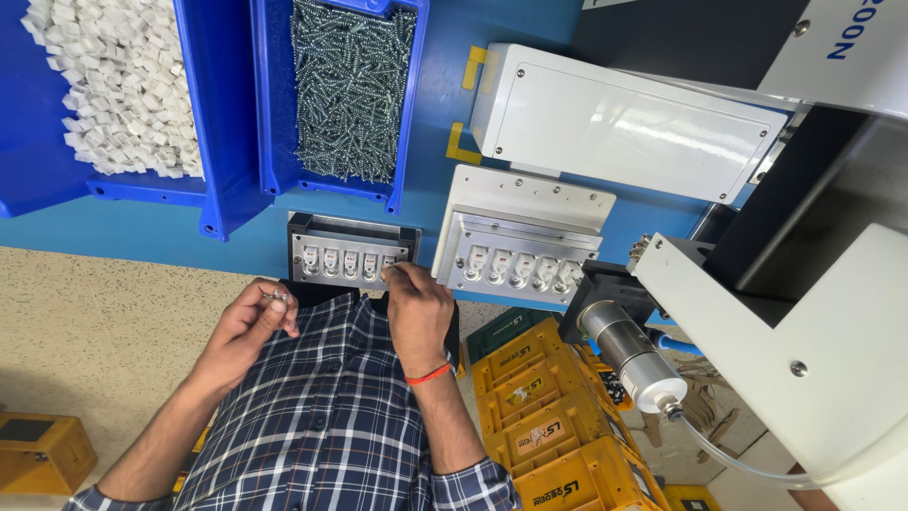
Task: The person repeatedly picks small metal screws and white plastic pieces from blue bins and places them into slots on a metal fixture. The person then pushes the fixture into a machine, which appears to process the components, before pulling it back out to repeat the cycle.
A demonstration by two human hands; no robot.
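Head view: your right hand (416, 303), marked by an orange wristband (428, 375), pinches its fingertips over the end slot of the small dark fixture (350, 248) just beyond your knuckles, apparently seating a small metal screw there; the screw itself is too small to make out under the fingers. Your left hand (248, 326) is curled loosely beside it, thumb and forefinger grasping a few small screws (275, 296) held ready near the fixture's other end. Each of the slots in this fixture already holds a white part, and the slot under your right fingertips appears to be the last in the row, so this fixture seems nearly finished. Farther out, past your right hand, the light-grey fixture (515, 248) carries its own row of white parts; whether those are complete cannot be told. Well beyond both hands stand the blue bin of screws (352, 90) and the blue bin of white blocks (113, 80), both still heaped.
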